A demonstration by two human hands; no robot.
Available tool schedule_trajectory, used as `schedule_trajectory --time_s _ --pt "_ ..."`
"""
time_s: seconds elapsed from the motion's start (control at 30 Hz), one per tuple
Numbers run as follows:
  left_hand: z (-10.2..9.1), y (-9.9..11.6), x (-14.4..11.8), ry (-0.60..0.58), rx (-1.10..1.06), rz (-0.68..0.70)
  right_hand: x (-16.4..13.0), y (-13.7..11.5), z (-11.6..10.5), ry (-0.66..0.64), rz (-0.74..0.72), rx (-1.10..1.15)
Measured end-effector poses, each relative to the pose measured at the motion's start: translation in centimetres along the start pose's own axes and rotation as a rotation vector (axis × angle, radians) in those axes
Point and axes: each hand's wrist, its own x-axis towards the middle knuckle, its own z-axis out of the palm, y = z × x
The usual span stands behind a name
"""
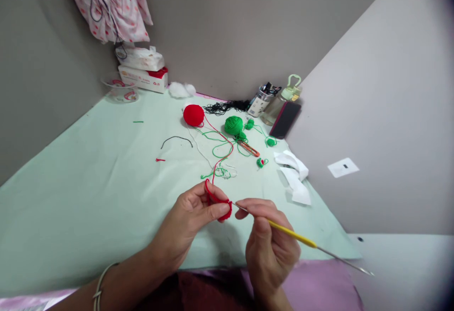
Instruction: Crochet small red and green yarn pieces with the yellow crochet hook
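Note:
Pinched in my left hand [198, 211] is a small red crochet piece [225, 212], with red yarn looped over the index finger. My right hand [271, 240] grips a yellow-handled crochet hook [292, 234], metal at both ends. The hook's near tip meets the edge of the red piece; whether it is inside a stitch I cannot tell. From my left hand a red strand runs up the table to a red yarn ball [193, 115]. Just beyond my hands lies a tangle of green and white yarn [222, 173].
A green yarn ball [233, 125], small green pieces and orange-handled snips [248, 149] lie right of centre. Behind stand a pen holder [260, 101], a bottle [275, 111] and a phone [285, 120]. White paper [296, 178] lies right. A plastic tub [122, 94] and tissue box [144, 78] stand back left.

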Motion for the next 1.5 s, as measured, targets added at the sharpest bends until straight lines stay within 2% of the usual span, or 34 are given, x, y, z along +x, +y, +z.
schedule_trajectory --time_s 0.27,0.43,0.57,0.67,0.7,0.77,0.87,0.93,1.0,1.1,1.2,1.23,1.3,1.37,1.4,1.43,1.5 --pt "0.1 -0.2 -0.1 0.009 -0.006 0.0 -0.1 0.3 -0.3 -0.095 -0.041 -0.09" --pt "0.4 -0.1 -0.2 0.025 -0.025 -0.029 -0.4 0.6 0.0 -0.067 -0.036 -0.117" --pt "0.4 0.2 -0.3 0.017 -0.04 -0.05 -0.2 0.6 -0.1 -0.033 0.007 -0.041" --pt "0.4 0.2 -0.2 -0.018 -0.034 -0.087 0.2 0.6 -0.3 -0.105 0.081 0.014" --pt "0.4 0.1 -0.2 -0.017 -0.024 -0.088 0.2 0.6 -0.3 -0.138 0.066 -0.034" --pt "0.4 -0.1 -0.2 0.0 -0.017 -0.079 0.0 0.8 -0.1 -0.154 -0.062 -0.221" --pt "0.3 -0.3 -0.2 -0.007 -0.079 -0.116 -0.7 1.0 0.3 -0.045 -0.259 -0.38" --pt "0.1 -0.2 -0.1 -0.031 -0.154 -0.189 -0.6 1.1 0.3 -0.012 -0.205 -0.293" --pt "-0.3 0.1 0.0 -0.022 -0.214 -0.226 -0.1 1.0 0.0 -0.007 -0.066 -0.156" --pt "-0.6 0.5 0.1 -0.01 -0.205 -0.189 1.1 0.6 -0.7 0.029 0.118 0.054" --pt "-0.4 0.3 0.0 -0.007 -0.105 -0.108 1.6 0.3 -0.7 -0.02 0.198 0.134" --pt "-0.2 0.2 -0.1 0.006 -0.063 -0.068 1.4 0.3 -0.4 -0.059 0.176 0.075" --pt "0.0 -0.2 -0.2 0.033 0.006 0.004 0.7 0.4 0.2 -0.098 0.029 -0.14" --pt "0.2 -0.5 -0.3 0.034 0.027 0.024 -0.1 0.7 0.8 -0.049 -0.153 -0.304" --pt "0.2 -0.6 -0.3 0.025 0.022 0.011 -0.3 0.8 1.0 -0.019 -0.193 -0.314" --pt "0.2 -0.6 -0.3 0.012 0.01 -0.009 -0.5 0.9 1.1 0.009 -0.182 -0.277" --pt "0.1 -0.5 -0.3 -0.007 -0.025 -0.054 -0.3 1.1 1.0 0.011 -0.058 -0.142"
